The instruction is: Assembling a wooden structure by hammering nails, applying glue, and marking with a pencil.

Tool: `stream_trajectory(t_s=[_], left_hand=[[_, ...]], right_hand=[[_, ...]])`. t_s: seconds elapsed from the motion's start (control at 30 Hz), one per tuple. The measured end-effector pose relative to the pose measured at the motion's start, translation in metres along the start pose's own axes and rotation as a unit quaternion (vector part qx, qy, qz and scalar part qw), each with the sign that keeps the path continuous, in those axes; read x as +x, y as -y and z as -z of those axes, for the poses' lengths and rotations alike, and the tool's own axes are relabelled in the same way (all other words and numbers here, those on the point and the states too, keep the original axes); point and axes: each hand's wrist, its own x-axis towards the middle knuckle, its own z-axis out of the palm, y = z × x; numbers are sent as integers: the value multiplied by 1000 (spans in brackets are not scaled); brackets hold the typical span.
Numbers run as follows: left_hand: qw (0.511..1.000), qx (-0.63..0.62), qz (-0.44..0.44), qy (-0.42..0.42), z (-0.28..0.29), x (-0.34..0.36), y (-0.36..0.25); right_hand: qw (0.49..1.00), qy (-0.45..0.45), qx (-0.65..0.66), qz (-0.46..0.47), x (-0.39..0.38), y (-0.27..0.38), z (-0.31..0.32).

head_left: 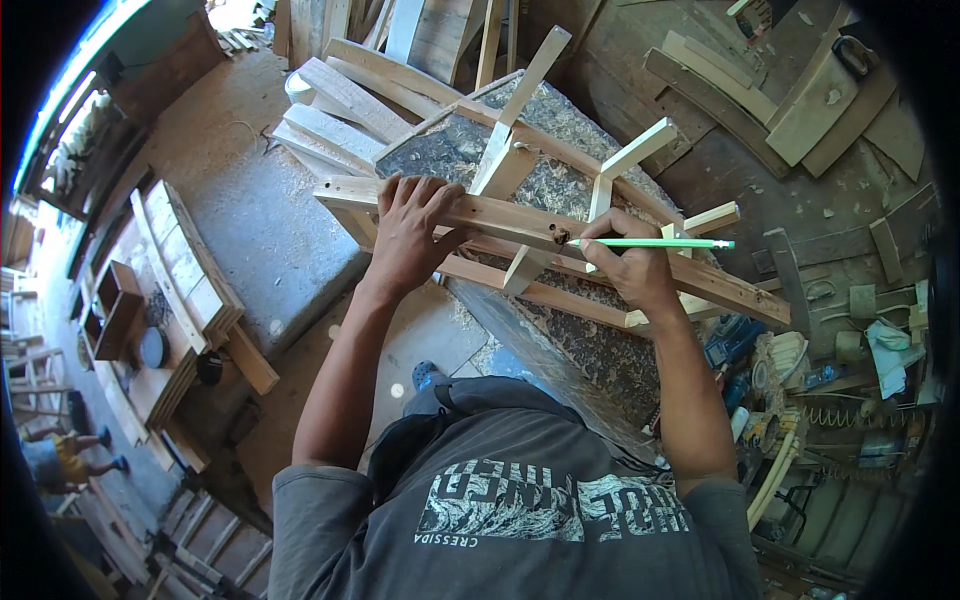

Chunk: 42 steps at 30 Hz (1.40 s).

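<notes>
A wooden frame (505, 216) of pale rails and cross pieces lies across the bench in front of me. My left hand (412, 232) is wrapped over its near top rail, close to the left end, thumb on the near side. In my right hand (634, 262) is a light green pencil (680, 243), pinched in the fingers. Its tip points left, by a dark knot hole (561, 236) in the same rail, and its eraser end points right. Whether the tip touches the wood I cannot tell. The frame's short legs (640, 146) stick out on the far side.
Wood shavings cover the dark bench top (430, 146) under the frame. Loose planks (345, 98) lie at its far left, and a stack of boards (180, 255) stands at left. Wood scraps (830, 110) lie far right. A blue power tool (735, 340) and clutter are near right.
</notes>
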Motion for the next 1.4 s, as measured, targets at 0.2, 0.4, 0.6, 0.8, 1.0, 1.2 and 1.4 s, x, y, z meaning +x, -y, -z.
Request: stream_trajectory(t_s=[0.2,0.4,0.6,0.8,1.0,1.2,1.4], left_hand=[[1000,8,-1,-6,1,1,-1],[1000,15,-4,-12,0,3,-1],[1000,14,-12,-11,2,3,-2],[1000,13,-8,-5,7,-1,-3],[967,-43,50,-246,22,-6,12],[808,19,113,-578,97,-34,17],[632,-663,276,-292,52,-6,-14]], right_hand=[[1000,2,-11,16,1,0,1],[1000,4,-7,16,2,-3,1],[996,-21,82,-13,-2,3,1],[955,-1,-275,108,-5,1,12],[954,42,-297,-11,-17,16,33],[991,-61,-119,31,-20,80,116],[957,-164,232,62,-32,87,163]])
